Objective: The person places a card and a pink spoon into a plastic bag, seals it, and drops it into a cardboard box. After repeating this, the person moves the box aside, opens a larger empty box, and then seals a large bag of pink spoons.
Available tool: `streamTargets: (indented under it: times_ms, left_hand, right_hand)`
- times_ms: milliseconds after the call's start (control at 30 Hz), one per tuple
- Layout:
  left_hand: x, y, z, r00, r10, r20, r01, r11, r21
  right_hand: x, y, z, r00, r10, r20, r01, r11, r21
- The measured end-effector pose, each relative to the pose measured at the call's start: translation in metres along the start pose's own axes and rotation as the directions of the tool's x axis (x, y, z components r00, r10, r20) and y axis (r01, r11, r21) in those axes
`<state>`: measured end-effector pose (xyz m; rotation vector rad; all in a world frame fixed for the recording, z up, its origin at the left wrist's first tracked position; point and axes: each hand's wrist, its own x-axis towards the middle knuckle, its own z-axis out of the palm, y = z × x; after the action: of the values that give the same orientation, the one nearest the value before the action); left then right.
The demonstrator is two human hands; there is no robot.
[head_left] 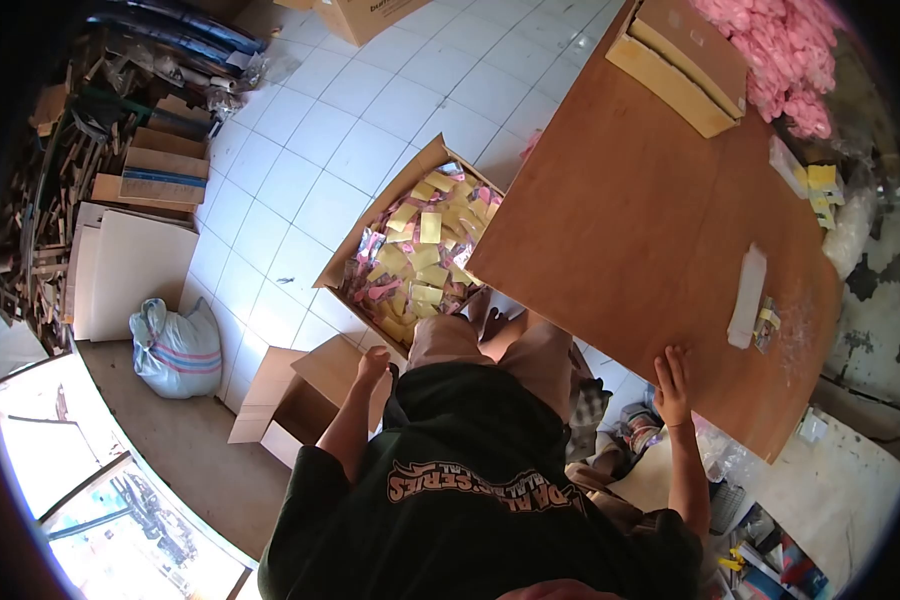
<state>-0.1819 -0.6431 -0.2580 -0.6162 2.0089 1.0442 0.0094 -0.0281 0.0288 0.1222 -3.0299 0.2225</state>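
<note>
White tiled floor (300, 180), brown wooden table (630, 230)

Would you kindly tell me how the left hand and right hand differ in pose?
The left hand is curled, while the right hand is open. The left hand is away from the brown table, while the right hand lies at its edge. Both hands are bare.

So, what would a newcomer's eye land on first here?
Probably the bright pink crumpled heap at upper right, then the broad reddish-brown table under the right hand. Next, the open brown cardboard box of yellow and pink packets, on the pale tiled floor.
</note>
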Motion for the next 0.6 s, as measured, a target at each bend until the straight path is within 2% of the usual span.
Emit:
streamTargets:
  times_ms: [67,167,267,367,400,433,600]
  left_hand:
    - [0.016,-0.009,0.009,0.991,0.123,0.054,-0.124,0.992,0.016]
    - [0.015,0.005,0.018,0.988,0.145,0.049,-0.148,0.986,0.073]
    - [0.005,0.024,0.016,0.988,0.063,0.144,-0.065,0.998,0.008]
    - [-0.007,0.036,0.012,0.991,0.087,0.097,-0.094,0.993,0.071]
    - [-0.002,0.028,0.010,0.990,0.019,0.139,-0.031,0.996,0.088]
    - [0.000,0.020,0.010,0.990,0.015,0.138,-0.027,0.996,0.085]
    - [0.005,-0.021,0.010,0.987,0.077,0.138,-0.093,0.989,0.117]
  right_hand:
    - [0.003,0.000,0.000,1.000,-0.004,-0.012,0.004,1.000,0.013]
    - [0.001,0.000,0.003,1.000,-0.001,-0.019,0.002,1.000,0.022]
    - [0.003,-0.002,0.005,0.999,0.008,-0.034,-0.008,1.000,0.015]
    - [0.000,0.001,0.006,0.999,-0.018,-0.045,0.018,1.000,-0.001]
    - [0.001,0.002,0.008,0.998,-0.037,-0.052,0.036,0.999,-0.023]
    - [0.000,0.003,0.008,0.998,-0.040,-0.049,0.039,0.999,-0.022]
    - [0.001,-0.003,0.011,0.997,0.005,-0.073,-0.005,1.000,0.000]
